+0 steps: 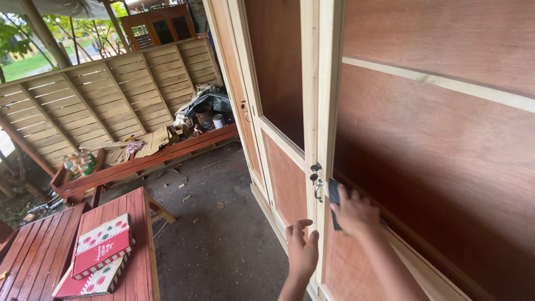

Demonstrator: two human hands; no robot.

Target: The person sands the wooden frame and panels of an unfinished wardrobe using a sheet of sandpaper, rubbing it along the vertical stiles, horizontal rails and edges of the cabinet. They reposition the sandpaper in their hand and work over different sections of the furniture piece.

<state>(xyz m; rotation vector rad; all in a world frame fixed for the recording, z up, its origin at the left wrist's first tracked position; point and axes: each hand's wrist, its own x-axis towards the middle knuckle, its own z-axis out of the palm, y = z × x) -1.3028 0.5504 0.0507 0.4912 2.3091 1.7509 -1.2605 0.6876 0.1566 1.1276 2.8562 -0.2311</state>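
A tall unfinished wooden cabinet with pale frames and reddish plywood panels fills the right side. My right hand presses a dark flat pad against the cabinet door, just right of a small metal handle and lock. My left hand hovers open below the handle, fingers spread, close to the pale door frame and holding nothing. Another door stands open farther back on the left.
A red slatted wooden table at lower left carries red-and-white boxes. A long red bench with cans, cloth and cardboard runs along a slatted wooden wall. The floor between is bare dirt with wood scraps.
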